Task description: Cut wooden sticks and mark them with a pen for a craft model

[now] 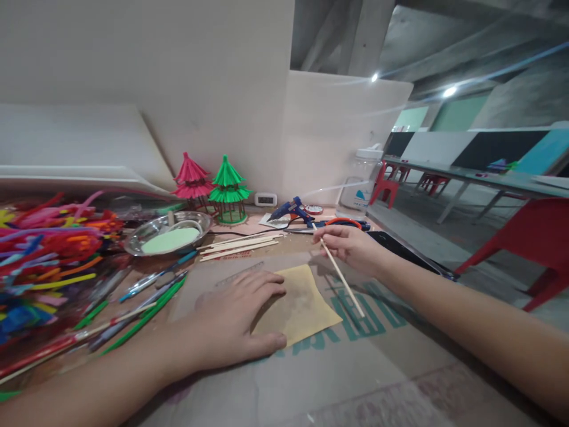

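My left hand (244,317) lies flat with fingers stretched over the left part of a square of yellowish sandpaper (302,302), its middle darkened. The sheet rests on printed cardboard (275,391), one corner curling up. To its right, my right hand (344,243) pinches a thin pale wooden stick (342,277) near its upper end. The stick slants down toward me, past the sheet's right edge. Several similar wooden sticks (240,246) lie in a loose pile beyond my left hand.
Colourful pipe cleaners (53,255) heap at the left beside a metal bowl (133,243). Behind stand red (189,178) and green (227,187) model pagodas, a small digital clock (265,199), a blue glue gun (288,209) and a clear bottle (362,178). A red chair (524,243) is at right.
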`<state>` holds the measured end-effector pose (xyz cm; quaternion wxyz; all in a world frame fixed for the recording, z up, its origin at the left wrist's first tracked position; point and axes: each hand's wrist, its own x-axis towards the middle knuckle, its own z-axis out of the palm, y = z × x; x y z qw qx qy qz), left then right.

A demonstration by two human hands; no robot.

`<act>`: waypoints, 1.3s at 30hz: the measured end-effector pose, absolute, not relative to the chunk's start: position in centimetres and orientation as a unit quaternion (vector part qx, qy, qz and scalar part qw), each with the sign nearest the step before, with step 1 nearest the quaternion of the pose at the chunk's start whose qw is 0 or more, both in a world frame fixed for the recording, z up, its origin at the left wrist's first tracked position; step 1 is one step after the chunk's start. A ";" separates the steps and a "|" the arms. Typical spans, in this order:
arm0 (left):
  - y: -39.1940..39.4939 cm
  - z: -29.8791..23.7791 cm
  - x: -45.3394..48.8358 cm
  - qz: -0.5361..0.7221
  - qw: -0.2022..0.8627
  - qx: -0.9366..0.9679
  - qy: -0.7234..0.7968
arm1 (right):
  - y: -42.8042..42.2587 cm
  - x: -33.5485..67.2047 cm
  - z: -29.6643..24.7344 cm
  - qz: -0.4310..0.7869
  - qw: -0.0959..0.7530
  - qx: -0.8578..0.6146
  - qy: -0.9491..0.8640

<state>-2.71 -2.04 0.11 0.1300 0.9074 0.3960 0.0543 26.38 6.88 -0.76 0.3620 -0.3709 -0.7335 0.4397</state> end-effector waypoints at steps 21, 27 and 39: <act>-1.9 -0.2 -2.6 0.080 0.130 0.907 0.393 | 11.0 13.6 -1.4 -0.016 0.147 -0.327 -0.933; -1.9 -0.3 -2.6 0.085 0.129 0.907 0.393 | 10.4 13.4 -2.2 -0.055 0.161 -0.349 -0.922; -2.0 -0.4 -2.7 0.088 0.131 0.911 0.382 | 12.0 13.4 -1.8 0.020 0.146 -0.322 -0.935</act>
